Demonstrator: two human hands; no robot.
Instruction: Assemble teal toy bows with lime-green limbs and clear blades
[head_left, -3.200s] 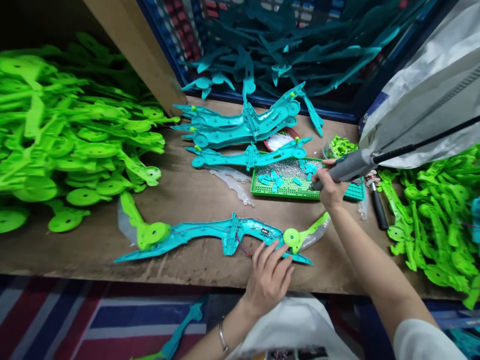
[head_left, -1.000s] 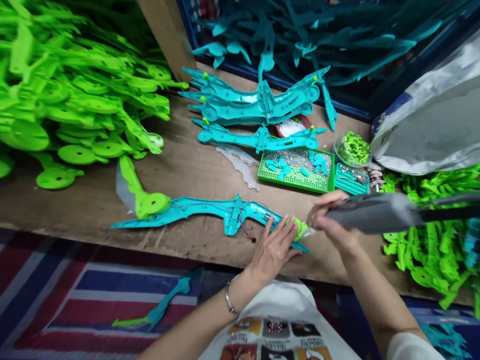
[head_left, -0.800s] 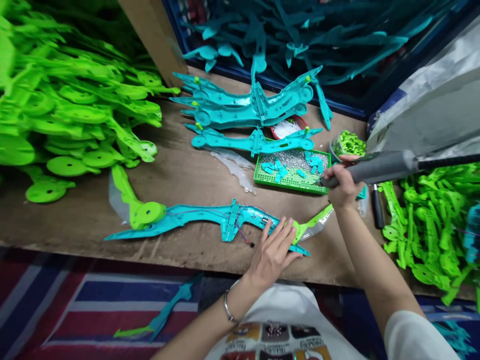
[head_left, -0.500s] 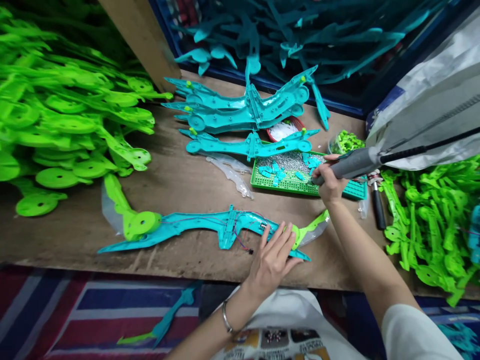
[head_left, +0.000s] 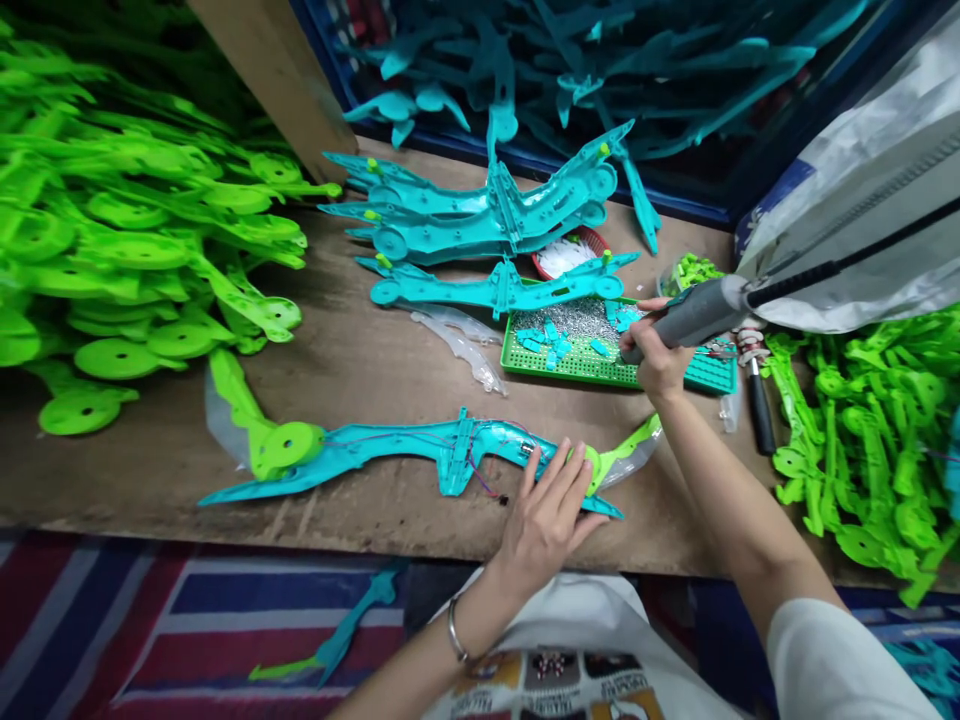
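Note:
A turquoise plastic toy bow body [head_left: 390, 445] lies along the front of the table, with thin wires inside it. Green limb pieces are fitted at both ends, the left one [head_left: 289, 450] ending in a round disc. My left hand [head_left: 547, 510] lies flat with fingers stretched over the body's right part, touching the right green limb [head_left: 628, 450]. My right hand [head_left: 664, 360] is wrapped round a grey electric screwdriver [head_left: 697, 315], its cable running up to the right. The tool's tip points down over a green tray [head_left: 577, 378] of small screws and turquoise bits.
Several turquoise bow halves [head_left: 480, 215] are stacked behind the tray, by a red basket [head_left: 592, 240] of white pieces. Green parts pile up at left [head_left: 150, 240] and right [head_left: 862, 440]. A black-handled tool [head_left: 761, 410] and a tub of green bits [head_left: 694, 272] lie at right.
The screwdriver and my right hand have shifted very slightly left over the tray. My left hand stays on the bow body. The view has moved a little.

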